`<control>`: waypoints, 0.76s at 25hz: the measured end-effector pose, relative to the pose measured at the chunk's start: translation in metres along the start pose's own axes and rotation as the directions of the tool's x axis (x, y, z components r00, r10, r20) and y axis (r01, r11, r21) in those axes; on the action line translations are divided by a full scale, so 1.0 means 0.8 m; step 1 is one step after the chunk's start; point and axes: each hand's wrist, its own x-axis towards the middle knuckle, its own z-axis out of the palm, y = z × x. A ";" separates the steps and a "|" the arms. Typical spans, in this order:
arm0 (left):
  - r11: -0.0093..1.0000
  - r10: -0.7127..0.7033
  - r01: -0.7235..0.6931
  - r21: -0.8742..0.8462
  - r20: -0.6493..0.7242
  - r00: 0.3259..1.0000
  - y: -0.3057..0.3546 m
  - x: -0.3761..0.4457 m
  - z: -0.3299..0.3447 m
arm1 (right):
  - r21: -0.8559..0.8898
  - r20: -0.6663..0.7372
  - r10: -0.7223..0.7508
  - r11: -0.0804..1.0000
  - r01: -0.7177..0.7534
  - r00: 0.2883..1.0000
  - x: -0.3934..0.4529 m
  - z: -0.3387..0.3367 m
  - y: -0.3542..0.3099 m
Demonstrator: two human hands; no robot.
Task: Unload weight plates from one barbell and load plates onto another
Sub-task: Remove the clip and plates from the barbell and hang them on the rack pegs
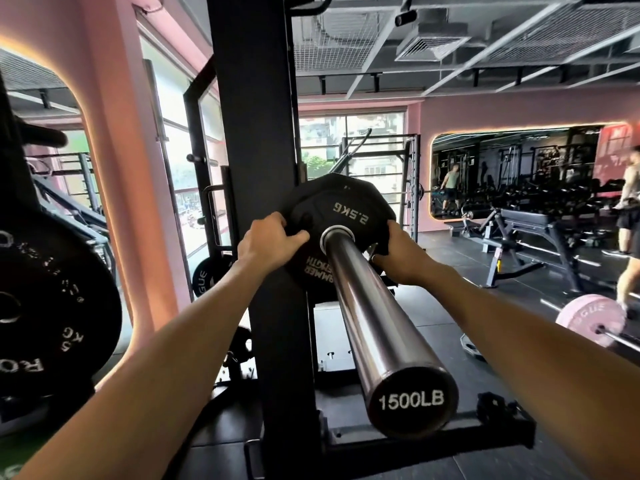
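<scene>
Head view: both hands grasp a black 2.5KG plate [341, 216] threaded on the chrome sleeve [374, 317] (its end cap reads 1500LB). The left hand [268, 242] curls over the plate's left edge, thumb on its face; the right hand [398, 252] grips its right edge. The rack upright [258, 133] stands just left.

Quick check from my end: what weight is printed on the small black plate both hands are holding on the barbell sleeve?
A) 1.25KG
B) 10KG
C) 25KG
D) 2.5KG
D: the small black plate on the barbell sleeve reads "2.5KG", printed upside down, while the left hand and right hand grip its opposite edges.
</scene>
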 end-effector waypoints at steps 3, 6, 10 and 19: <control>0.996 0.044 -0.048 0.073 0.060 0.997 0.010 0.015 -0.010 | -0.079 -0.079 0.010 0.997 -0.016 0.997 0.010 0.001 -0.010; 0.991 0.050 -0.059 0.119 0.079 0.996 0.021 0.021 -0.002 | -0.120 -0.163 0.001 0.993 -0.021 0.987 0.017 0.000 -0.014; 0.994 -0.012 0.006 0.108 0.060 0.998 0.018 0.016 0.010 | -0.127 -0.207 -0.027 0.992 0.001 0.978 0.020 0.003 -0.018; 0.998 -0.042 0.047 -0.047 0.097 0.994 0.021 -0.030 -0.015 | -0.035 -0.135 -0.038 0.999 0.034 0.990 -0.035 -0.028 -0.032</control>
